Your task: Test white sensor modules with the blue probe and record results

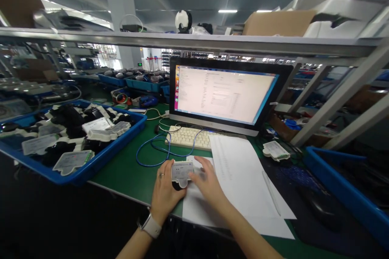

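Observation:
A small white plastic module (181, 171) with a printed label and a rounded tab at its lower edge is held upright above the bench's front edge. My left hand (164, 190) is closed around its left side, with the thumb below; a black part shows underneath. On the other side, my right hand (209, 182) has its fingers apart, and its thumb touches the module's right edge. Beneath and beside the hands lie white paper sheets (240, 178). A blue cable (152, 164) loops on the green bench behind my left hand.
A blue tray (121, 142) of similar modules stands left. A monitor (225, 97) and cream keyboard (188, 137) are behind the hands. To the right are a pen (271, 193), a black mouse (319, 206), another module (276, 150) and a blue bin (343, 188). A shelf (194, 40) crosses above.

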`<state>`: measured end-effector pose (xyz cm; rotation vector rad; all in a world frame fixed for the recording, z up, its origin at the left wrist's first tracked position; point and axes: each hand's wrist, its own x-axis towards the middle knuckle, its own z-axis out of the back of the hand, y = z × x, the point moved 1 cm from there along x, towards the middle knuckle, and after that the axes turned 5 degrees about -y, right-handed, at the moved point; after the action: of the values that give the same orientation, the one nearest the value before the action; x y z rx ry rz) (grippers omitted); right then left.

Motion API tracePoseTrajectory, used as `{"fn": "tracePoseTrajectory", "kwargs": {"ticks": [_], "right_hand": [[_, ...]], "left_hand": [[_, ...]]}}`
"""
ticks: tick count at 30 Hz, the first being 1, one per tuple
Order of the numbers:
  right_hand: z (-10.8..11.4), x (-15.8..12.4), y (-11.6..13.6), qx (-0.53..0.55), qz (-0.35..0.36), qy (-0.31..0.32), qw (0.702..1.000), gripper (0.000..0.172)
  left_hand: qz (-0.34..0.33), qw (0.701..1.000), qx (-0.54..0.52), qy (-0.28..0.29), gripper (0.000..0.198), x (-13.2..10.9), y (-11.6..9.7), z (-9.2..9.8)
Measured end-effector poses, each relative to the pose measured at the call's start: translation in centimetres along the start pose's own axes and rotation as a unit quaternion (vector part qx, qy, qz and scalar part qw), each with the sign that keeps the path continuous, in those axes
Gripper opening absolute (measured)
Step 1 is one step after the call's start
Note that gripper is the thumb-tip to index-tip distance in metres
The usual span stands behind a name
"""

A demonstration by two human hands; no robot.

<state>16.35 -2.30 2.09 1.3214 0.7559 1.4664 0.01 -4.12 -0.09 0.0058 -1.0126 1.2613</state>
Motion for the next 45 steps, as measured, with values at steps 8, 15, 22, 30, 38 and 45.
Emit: {"fn": "tracePoseTrajectory", "kwargs": {"ticks": [8,15,22,30,38,45], "right_hand": [[-2.9,0.7,-0.9,-0.027,0.026,-0.03,0.999,0.036],[-3.0,0.4,-0.4,-0.034,0.017,-0.041,0.998,0.037],[-3.0,0.2,0.2,-0.038,0.016,-0.056,0.998,0.038],[-3.1,0.2,0.1,-0.036,0.012,-0.058,0.998,0.038],[-3.3,0.2,0.1,-0.037,0.018,-0.068,0.997,0.04],[-3.4,0.2,-0.1,-0.027,0.012,-0.067,0.997,0.041]], "left_hand": [[-0.004,1.0,0.022,-0.013,0.078,-0.4,0.2,-0.4],[-0.04,0.997,0.056,-0.036,0.079,-0.5,0.2,-0.4],[-0.09,0.993,0.068,-0.046,0.077,-0.2,0.3,-0.3],[-0.089,0.992,0.074,-0.044,0.077,-0.3,0.5,-0.4],[-0.107,0.989,0.083,-0.067,0.074,-0.3,1.4,-1.0],[-0.096,0.99,0.085,-0.066,0.074,-0.3,1.5,-1.1]]}}
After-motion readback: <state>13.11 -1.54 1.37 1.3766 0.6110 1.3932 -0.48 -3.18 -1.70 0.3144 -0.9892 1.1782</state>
